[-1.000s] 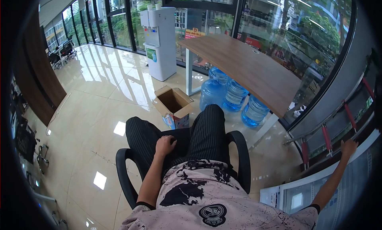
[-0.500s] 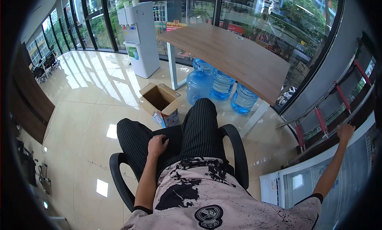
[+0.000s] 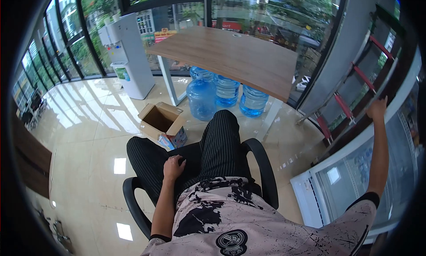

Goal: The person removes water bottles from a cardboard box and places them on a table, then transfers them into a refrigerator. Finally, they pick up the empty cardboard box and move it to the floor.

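My left hand (image 3: 174,168) rests on my lap, over the black pinstriped trousers (image 3: 146,156), its fingers loosely bent and slightly apart. I see nothing held in it. To the far right my right arm is stretched out. The right hand (image 3: 377,109) has a finger extended upward and overlaps the upper frame of a glass-door fridge (image 3: 306,200) in this view. Behind that hand is a leaning metal ladder with red rungs (image 3: 343,105). Nothing shows in the right hand.
I sit in a chair with black armrests (image 3: 262,174). An open cardboard box (image 3: 177,124) stands ahead of my knees. Large blue water bottles (image 3: 202,101) stand under a wooden table (image 3: 222,47). A white water dispenser (image 3: 133,63) is by the windows.
My view has turned to the right, so the table, box and dispenser sit further left. The right hand has risen in the view, with a finger now stretched out. The left hand stays on my lap.
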The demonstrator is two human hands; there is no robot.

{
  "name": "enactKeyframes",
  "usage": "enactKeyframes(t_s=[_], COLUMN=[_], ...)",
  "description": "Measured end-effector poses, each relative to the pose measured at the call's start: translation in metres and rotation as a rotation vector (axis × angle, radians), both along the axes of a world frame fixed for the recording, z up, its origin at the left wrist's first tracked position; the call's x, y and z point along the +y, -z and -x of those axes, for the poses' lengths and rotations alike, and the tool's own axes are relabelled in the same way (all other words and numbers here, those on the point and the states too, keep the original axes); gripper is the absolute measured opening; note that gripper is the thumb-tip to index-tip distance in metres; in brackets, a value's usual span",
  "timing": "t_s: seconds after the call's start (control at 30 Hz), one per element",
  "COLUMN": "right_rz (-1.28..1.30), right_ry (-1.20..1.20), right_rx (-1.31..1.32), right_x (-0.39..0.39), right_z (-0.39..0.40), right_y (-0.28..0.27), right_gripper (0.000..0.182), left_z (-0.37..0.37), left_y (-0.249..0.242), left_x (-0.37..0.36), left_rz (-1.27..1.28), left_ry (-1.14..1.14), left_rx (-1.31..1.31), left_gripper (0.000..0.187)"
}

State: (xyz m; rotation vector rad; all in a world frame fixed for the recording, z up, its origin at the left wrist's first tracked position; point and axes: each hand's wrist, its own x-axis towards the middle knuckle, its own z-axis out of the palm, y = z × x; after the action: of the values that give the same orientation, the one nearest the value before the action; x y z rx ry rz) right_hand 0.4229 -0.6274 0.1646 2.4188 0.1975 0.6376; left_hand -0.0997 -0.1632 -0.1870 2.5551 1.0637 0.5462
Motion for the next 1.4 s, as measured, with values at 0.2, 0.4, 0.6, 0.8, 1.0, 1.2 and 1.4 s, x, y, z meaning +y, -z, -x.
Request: enactKeyframes(t_s=[0.2,0.4,0.6,0.8,1.0,1.2,1.4], right_rz=[0.074,-0.019,0.351,0.208,0.314,0.353,0.331], right_ry=[-0.046,0.038,0.433,0.456,0.521,0.534,0.556], right_rx=[-0.088,-0.022,0.002,-0.031,0.030,0.146,0.088], right_x=[-0.022,-0.026,0.006,0.035,0.042,0.042,0.025], right_z=[-0.014,-0.035,-0.025,-0.002,0.014,0.025,0.007], right_y=[0.027,0.054,0.053,0.051,0.044,0.023,0.029], right_gripper=[0.026,0.053,0.046,0.041,0.041,0.031,0.023], left_z=[-0.018,-0.046,-0.077,-0.118,-0.150,-0.167,-0.186], left_y=[0.001,0.009,0.020,0.028,0.032,0.019,0.017], left_x=[0.009,0.021,0.030,0.032,0.022,-0.009,-0.032], left_rz=[-0.035,0.004,-0.004,0.036,0.158,0.260,0.311], left_ry=[0.140,0.328,0.541,0.690,0.796,0.927,1.093], left_rx=[-0.020,0.003,0.000,0.047,0.028,0.031,0.025], left_gripper=[0.028,0.028,0.027,0.024,0.024,0.026,0.026])
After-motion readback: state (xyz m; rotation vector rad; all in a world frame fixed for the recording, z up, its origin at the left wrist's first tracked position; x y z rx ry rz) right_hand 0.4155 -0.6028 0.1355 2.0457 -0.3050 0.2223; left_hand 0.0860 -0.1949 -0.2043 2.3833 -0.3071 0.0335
